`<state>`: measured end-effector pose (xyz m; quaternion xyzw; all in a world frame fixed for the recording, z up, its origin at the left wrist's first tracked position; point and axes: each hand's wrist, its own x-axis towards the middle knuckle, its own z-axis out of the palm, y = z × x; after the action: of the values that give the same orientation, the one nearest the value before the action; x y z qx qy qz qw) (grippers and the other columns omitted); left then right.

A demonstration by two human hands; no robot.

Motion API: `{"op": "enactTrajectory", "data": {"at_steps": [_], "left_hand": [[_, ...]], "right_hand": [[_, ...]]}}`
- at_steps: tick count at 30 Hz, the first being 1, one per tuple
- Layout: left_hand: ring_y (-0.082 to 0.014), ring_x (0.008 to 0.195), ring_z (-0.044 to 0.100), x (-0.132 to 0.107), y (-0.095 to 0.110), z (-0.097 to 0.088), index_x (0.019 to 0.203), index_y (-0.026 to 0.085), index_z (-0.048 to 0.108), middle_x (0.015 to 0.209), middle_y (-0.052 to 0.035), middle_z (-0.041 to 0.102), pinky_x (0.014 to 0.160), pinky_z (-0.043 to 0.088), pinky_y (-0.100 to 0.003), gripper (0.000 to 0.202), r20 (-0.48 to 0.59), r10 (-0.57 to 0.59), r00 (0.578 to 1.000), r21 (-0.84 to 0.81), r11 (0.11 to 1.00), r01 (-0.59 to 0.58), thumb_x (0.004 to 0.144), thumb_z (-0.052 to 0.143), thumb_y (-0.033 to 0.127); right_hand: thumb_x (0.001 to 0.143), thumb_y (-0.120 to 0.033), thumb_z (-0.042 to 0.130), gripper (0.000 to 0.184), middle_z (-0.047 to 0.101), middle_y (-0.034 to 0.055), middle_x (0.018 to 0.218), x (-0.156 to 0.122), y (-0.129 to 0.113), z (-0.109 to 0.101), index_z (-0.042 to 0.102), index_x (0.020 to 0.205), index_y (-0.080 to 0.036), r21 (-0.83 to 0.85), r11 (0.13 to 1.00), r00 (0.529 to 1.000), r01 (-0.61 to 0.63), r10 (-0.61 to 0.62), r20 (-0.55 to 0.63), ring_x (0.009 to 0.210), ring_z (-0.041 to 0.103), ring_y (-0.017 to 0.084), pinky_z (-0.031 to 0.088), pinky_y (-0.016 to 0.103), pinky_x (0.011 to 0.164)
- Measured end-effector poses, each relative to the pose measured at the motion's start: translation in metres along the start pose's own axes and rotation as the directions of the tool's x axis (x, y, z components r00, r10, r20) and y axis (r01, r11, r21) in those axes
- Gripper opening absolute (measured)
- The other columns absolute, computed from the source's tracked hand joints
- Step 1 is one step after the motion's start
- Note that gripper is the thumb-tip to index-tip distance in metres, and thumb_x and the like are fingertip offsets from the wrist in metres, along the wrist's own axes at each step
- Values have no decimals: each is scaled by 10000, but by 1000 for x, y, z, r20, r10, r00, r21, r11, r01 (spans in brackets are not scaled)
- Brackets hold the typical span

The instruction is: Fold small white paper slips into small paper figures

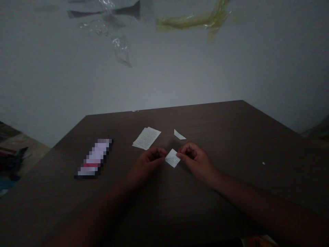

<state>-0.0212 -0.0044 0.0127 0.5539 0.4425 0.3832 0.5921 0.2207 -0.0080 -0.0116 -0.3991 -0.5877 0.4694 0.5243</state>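
A small folded piece of printed paper [173, 158], diamond-shaped from here, is held up between my two hands over the dark table. My left hand [150, 161] pinches its left corner between thumb and forefinger. At the opposite corner, my right hand [196, 159] grips the paper with thumb and fingers closed. Just beyond my hands lies a narrow folded strip of paper [179, 134]. Further left rests a small stack of printed paper sheets [146, 138], slightly fanned.
A phone [95, 158] with a blurred-out screen lies on the left of the brown table [221, 127]. A tiny white scrap [263, 163] is at the right. Behind the table rises a pale wall [164, 75] with yellow tape [190, 22] and clear plastic stuck on it.
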Motion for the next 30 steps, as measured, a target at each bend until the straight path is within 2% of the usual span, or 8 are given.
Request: {"op": "enactTrajectory", "data": {"at_steps": [6,9,14,19,22,24,30], "left_hand": [[-263,1006,770,-3,3,-2,1095,249,793,1066,-43,814,888,612,-370,284,15,127,992,193,973,-128,907,926,416],[-255,974,747,-6,6,2,1083,245,803,1018,-32,805,875,594,-366,260,38,156,987,287,945,-160,938,904,436],[-244,964,740,-9,10,9,1025,231,795,977,-15,790,893,586,-361,241,2,97,995,269,958,-94,950,864,449],[-247,967,751,-9,13,10,1060,232,814,986,-19,808,901,601,-369,238,-8,59,998,292,955,-54,940,864,431],[-268,996,767,-10,20,9,1068,230,831,1015,-39,835,933,618,-395,220,17,54,998,369,928,-57,986,820,434],[-269,986,761,-9,23,9,999,233,818,969,-33,820,943,616,-398,201,25,49,998,432,900,-55,1014,760,425],[-240,924,704,-3,20,5,868,227,732,936,-21,748,914,583,-379,117,83,54,995,597,797,-93,963,719,293]], "right_hand": [[1009,-461,852,266,773,20,909,-5,-3,0,672,920,-288,-85,995,998,46,-43,37,869,731,234,573,383,810],[1028,-427,819,220,790,21,926,-8,-6,0,678,931,-289,-129,988,994,85,-74,83,885,735,237,560,392,835],[1043,-418,795,195,795,28,956,-9,-4,-1,676,963,-285,-168,982,990,88,-68,124,908,743,242,557,391,839],[1049,-362,791,157,749,17,931,-8,-3,-1,677,978,-282,-178,980,988,93,-68,142,888,715,237,541,383,818],[1050,-344,790,141,729,9,936,-7,-7,-2,680,995,-278,-206,972,980,116,-78,184,887,697,226,542,378,833],[1046,-330,795,137,728,5,942,-7,-10,-4,677,1005,-273,-232,964,973,130,-79,219,884,688,215,550,376,855],[1052,-268,784,131,747,7,951,-1,-9,-9,662,1004,-264,-345,929,958,133,-32,284,891,694,205,556,348,844]]}}
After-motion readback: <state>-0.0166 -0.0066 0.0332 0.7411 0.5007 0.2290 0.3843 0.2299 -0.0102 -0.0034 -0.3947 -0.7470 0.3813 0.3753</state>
